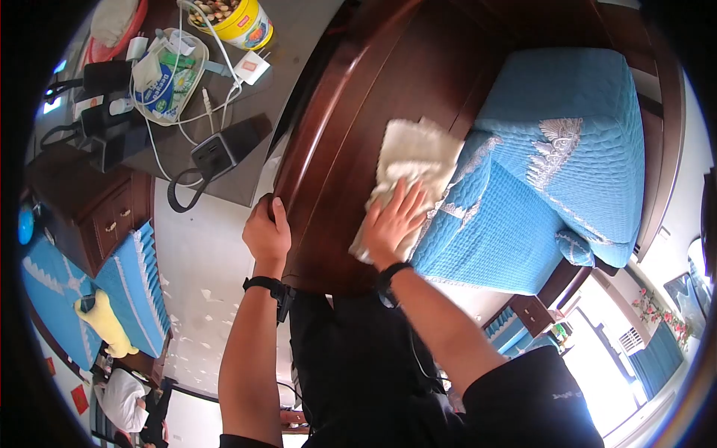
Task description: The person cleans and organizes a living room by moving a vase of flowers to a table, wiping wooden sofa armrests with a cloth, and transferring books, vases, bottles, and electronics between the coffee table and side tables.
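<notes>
My right hand [396,218] lies flat with fingers spread on a beige cloth [403,149], which is partly bunched up. Under the cloth is the dark brown wooden seat [340,187] of a sofa, close against a blue quilted cushion [493,216] with pale lace trim. My left hand [267,230] is closed round the rounded front edge of that wooden seat, thumb on top and the other fingers mostly hidden. Both wrists wear black bands.
To the left, a grey table [291,37] bears a yellow tub [239,26], a tray [172,82] of packets, white cables, a charger [252,67] and black devices. A wooden cabinet [89,201] stands beyond. A person [125,399] in white is at the lower left.
</notes>
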{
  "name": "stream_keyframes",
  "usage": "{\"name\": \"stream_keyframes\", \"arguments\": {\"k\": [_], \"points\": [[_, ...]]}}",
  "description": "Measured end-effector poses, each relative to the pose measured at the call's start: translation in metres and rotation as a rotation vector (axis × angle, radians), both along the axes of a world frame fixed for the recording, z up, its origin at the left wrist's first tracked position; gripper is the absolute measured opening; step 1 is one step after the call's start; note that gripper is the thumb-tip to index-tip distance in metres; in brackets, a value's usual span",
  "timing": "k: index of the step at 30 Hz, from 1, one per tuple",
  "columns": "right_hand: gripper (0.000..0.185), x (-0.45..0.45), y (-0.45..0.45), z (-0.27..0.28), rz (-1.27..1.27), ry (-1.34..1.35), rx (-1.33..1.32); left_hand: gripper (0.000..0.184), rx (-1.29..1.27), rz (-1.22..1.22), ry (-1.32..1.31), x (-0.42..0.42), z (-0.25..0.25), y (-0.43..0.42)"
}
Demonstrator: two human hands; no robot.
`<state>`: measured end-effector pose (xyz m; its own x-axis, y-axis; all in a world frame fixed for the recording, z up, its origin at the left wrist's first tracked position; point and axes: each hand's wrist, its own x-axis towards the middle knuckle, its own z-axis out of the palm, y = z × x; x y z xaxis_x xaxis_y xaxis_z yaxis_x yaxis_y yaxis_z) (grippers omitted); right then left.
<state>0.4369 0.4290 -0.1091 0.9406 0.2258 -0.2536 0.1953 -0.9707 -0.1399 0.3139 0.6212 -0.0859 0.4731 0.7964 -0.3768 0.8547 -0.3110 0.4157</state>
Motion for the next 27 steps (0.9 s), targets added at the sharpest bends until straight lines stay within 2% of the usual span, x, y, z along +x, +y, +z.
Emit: {"name": "stream_keyframes", "arguments": {"k": [4,9,12,18,22,27], "points": [[0.071,-0.105,-0.022,0.008,0.016,0.183,0.02,0.046,-0.024,0.002,0.013,0.0,0.004,0.0],[0.071,-0.111,-0.017,0.008,-0.007,0.196,0.046,0.045,-0.011,0.018,0.006,0.0,0.003,-0.003],[0.072,-0.04,0.017,0.001,-0.198,0.03,0.012,0.045,-0.025,0.004,0.007,0.001,0.002,0.0],[0.071,0.133,0.074,-0.012,-0.167,-0.303,0.085,0.046,-0.05,0.016,0.067,0.001,0.001,-0.001],[0.076,0.248,0.107,-0.031,-0.309,-0.383,0.06,0.045,-0.017,0.012,0.026,-0.002,-0.002,0.001],[0.077,0.345,0.129,-0.047,-0.218,-0.445,0.062,0.046,-0.06,0.024,-0.003,0.0,0.0,0.003]]}}
